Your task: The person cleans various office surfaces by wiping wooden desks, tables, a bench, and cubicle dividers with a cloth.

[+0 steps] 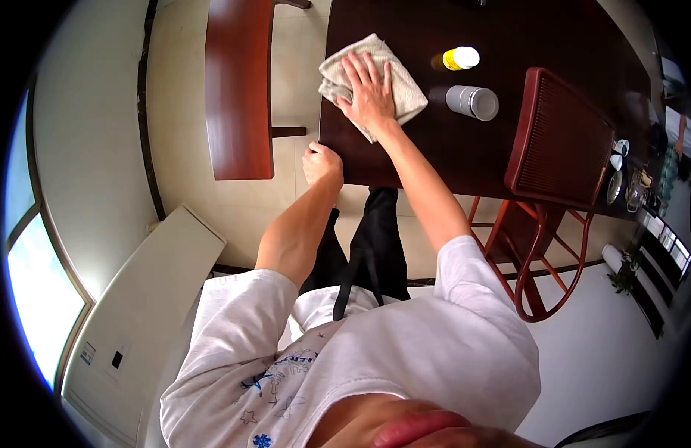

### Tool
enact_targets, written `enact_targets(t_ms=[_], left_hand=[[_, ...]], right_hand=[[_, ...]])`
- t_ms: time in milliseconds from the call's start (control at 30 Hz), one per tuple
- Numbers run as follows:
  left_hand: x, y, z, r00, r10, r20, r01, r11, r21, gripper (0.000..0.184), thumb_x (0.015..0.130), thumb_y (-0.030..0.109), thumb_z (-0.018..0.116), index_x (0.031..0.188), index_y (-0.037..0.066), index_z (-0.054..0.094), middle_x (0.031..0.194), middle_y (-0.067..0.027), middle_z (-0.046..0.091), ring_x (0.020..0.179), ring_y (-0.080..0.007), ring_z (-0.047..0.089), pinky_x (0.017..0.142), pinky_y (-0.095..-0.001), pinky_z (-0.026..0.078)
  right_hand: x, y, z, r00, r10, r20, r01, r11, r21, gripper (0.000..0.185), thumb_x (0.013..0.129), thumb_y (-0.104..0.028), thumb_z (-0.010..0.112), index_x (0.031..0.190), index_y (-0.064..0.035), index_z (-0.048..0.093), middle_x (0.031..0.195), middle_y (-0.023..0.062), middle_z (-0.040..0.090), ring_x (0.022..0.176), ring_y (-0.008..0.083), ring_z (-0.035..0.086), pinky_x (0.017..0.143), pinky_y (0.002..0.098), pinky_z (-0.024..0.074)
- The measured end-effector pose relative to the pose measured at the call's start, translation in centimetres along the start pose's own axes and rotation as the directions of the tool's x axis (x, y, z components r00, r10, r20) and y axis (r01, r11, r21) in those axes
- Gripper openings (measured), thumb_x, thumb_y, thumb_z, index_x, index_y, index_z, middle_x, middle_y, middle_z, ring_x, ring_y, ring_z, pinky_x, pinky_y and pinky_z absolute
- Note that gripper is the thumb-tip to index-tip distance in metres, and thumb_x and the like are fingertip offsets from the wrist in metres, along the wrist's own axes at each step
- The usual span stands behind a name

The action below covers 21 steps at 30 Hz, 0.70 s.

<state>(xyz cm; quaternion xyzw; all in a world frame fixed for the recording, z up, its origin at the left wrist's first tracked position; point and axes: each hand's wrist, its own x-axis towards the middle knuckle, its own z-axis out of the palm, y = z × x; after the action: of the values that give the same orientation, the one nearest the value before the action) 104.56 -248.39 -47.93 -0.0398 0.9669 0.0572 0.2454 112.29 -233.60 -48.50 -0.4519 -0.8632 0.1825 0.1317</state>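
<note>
My right hand [370, 95] lies flat with spread fingers on a beige, folded cloth [406, 91]. The cloth rests on the dark wooden table [435, 160], close to its left edge. At the table's near left corner, my left hand [322, 163] is closed with the fingers curled in. I see nothing in it, though its underside is hidden. Right of the cloth, a grey cylindrical flask [465, 101] lies or stands on the table. Beyond it is a yellow bottle with a white cap [460, 58].
A reddish wooden bench [239, 89] runs along the table's left side. On the right, a red-brown chair [558, 142] stands against the near edge. Farther right are glassware and small dishes [620, 160]. Another person [685, 138] shows at the far right. A white cabinet [147, 299] stands at left.
</note>
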Motion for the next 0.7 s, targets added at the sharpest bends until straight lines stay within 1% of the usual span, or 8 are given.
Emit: enact_targets(t_ms=[167, 300, 367, 467, 533, 600, 667, 700], left_hand=[[0.3, -0.5, 1.0, 0.998, 0.058, -0.022, -0.059, 0.998, -0.036, 0.058, 0.1, 0.041, 0.032, 0.116, 0.004, 0.074, 0.115, -0.0204, 0.074, 0.109, -0.0436, 0.069, 0.095, -0.0544, 0.053], [-1.4, 0.7, -1.1, 0.998, 0.014, 0.057, -0.012, 0.999, -0.037, 0.058, 0.1, 0.041, 0.033, 0.116, 0.005, 0.076, 0.115, -0.0234, 0.074, 0.105, -0.0457, 0.07, 0.094, -0.0559, 0.053], [-0.2, -0.1, 0.7, 0.999, 0.038, 0.015, -0.037, 0.999, -0.038, 0.059, 0.1, 0.042, 0.033, 0.114, 0.004, 0.076, 0.113, -0.0243, 0.075, 0.104, -0.0461, 0.071, 0.095, -0.0565, 0.053], [2.0, -1.8, 2.5, 0.997, 0.058, 0.055, -0.055, 0.997, -0.058, 0.06, 0.1, 0.042, 0.033, 0.114, 0.003, 0.076, 0.114, -0.0242, 0.075, 0.105, -0.0465, 0.07, 0.096, -0.0566, 0.052], [5.1, -4.2, 5.8, 0.981, 0.195, 0.016, -0.195, 0.981, 0.002, 0.059, 0.1, 0.042, 0.033, 0.113, 0.003, 0.076, 0.114, -0.0245, 0.074, 0.105, -0.0469, 0.07, 0.097, -0.0565, 0.052], [4.4, -3.9, 5.8, 0.98, 0.201, 0.009, -0.201, 0.98, 0.008, 0.059, 0.101, 0.041, 0.033, 0.111, 0.003, 0.076, 0.114, -0.025, 0.074, 0.105, -0.0472, 0.07, 0.097, -0.0563, 0.052], [-0.1, -0.5, 1.1, 0.998, 0.065, 0.022, -0.064, 0.997, -0.047, 0.058, 0.101, 0.041, 0.033, 0.11, 0.003, 0.076, 0.113, -0.0256, 0.074, 0.105, -0.0476, 0.07, 0.098, -0.0562, 0.052], [0.0, -0.2, 0.4, 0.997, 0.072, 0.037, -0.071, 0.997, -0.044, 0.058, 0.101, 0.04, 0.033, 0.111, 0.003, 0.076, 0.114, -0.0253, 0.074, 0.106, -0.0471, 0.07, 0.097, -0.0564, 0.052]], right_hand=[[9.1, 1.0, 2.7, 0.975, 0.144, -0.167, -0.153, 0.987, -0.042, 0.088, 0.088, -0.051, 0.071, 0.16, -0.013, 0.039, 0.169, 0.0046, 0.031, 0.159, 0.0293, 0.019, 0.128, 0.0647, 0.0049], [8.5, 1.0, 3.9, 0.944, 0.13, -0.304, -0.159, 0.985, -0.074, 0.081, 0.09, -0.054, 0.066, 0.156, -0.0106, 0.045, 0.168, 0.0084, 0.035, 0.159, 0.0338, 0.02, 0.127, 0.0666, 0.005], [6.6, 0.8, 3.9, 0.925, 0.148, -0.351, -0.179, 0.982, -0.059, 0.079, 0.09, -0.051, 0.064, 0.155, -0.0095, 0.046, 0.166, 0.011, 0.037, 0.158, 0.0365, 0.021, 0.126, 0.067, 0.0072], [0.0, -0.8, 1.5, 0.929, 0.194, -0.314, -0.196, 0.98, 0.024, 0.078, 0.09, -0.045, 0.065, 0.156, -0.0081, 0.046, 0.166, 0.0128, 0.037, 0.157, 0.0389, 0.023, 0.127, 0.0639, 0.0127], [-6.4, -1.5, 0.6, 0.937, 0.232, -0.26, -0.227, 0.973, 0.049, 0.076, 0.091, -0.039, 0.065, 0.157, -0.0079, 0.044, 0.166, 0.0131, 0.036, 0.157, 0.0388, 0.026, 0.126, 0.0626, 0.0175], [-12.5, -2.4, 0.0, 0.941, 0.29, -0.177, -0.291, 0.957, 0.02, 0.075, 0.092, -0.035, 0.065, 0.157, -0.007, 0.043, 0.166, 0.0129, 0.037, 0.156, 0.0372, 0.029, 0.125, 0.0616, 0.0207], [-17.1, -3.2, -0.2, 0.923, 0.368, -0.109, -0.367, 0.93, 0.031, 0.075, 0.092, -0.036, 0.065, 0.157, -0.0058, 0.042, 0.165, 0.0127, 0.039, 0.155, 0.0356, 0.032, 0.126, 0.0602, 0.0212], [-18.3, -4.1, -0.4, 0.907, 0.414, -0.073, -0.41, 0.91, 0.067, 0.076, 0.093, -0.037, 0.065, 0.157, -0.0052, 0.042, 0.165, 0.0127, 0.039, 0.154, 0.0349, 0.033, 0.126, 0.0593, 0.0209]])
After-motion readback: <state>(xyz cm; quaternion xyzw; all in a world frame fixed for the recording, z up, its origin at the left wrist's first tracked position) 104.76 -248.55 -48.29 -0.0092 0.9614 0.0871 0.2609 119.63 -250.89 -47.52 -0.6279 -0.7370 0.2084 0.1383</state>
